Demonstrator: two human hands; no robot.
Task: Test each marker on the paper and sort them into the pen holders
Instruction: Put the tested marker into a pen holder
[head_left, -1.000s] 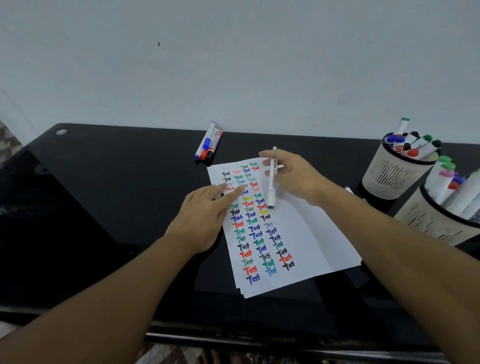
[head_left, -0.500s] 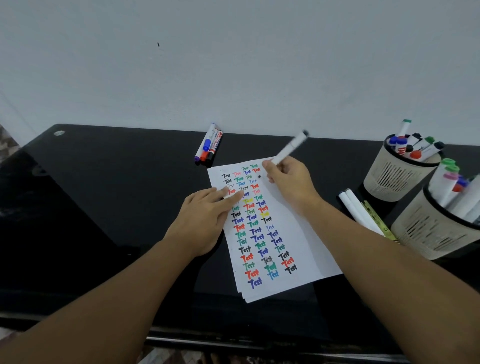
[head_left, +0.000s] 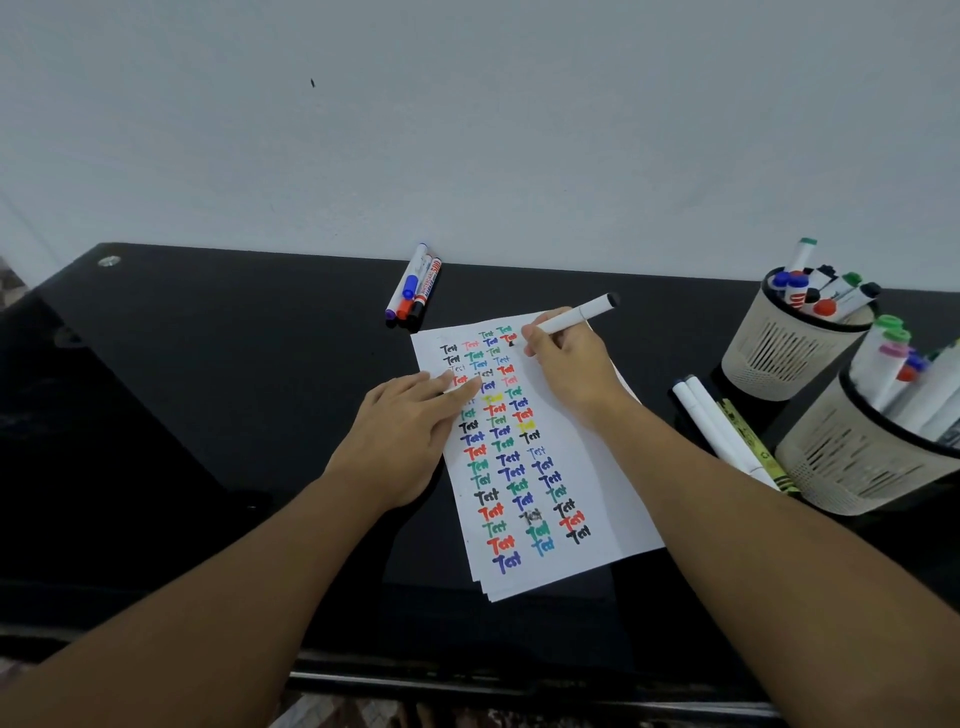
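A white paper (head_left: 582, 478) covered with coloured "Test" words lies on the black table. My left hand (head_left: 402, 441) rests flat on its left edge, fingers straight. My right hand (head_left: 569, 364) grips a white marker (head_left: 576, 313) in a writing hold, its tip down on the paper's top rows and its black end pointing up to the right. Two beige pen holders stand at the right, the far holder (head_left: 779, 353) and the near holder (head_left: 857, 457), both with several markers in them.
Three markers (head_left: 413, 288) lie together near the wall behind the paper. Two white markers (head_left: 717, 431) and a yellow-green one (head_left: 753, 441) lie on the table between the paper and the near holder. The table's front edge runs along the bottom.
My right hand turned the marker from lying flat over the paper into a writing hold and brought its tip down on the top rows. My left hand stayed on the paper.
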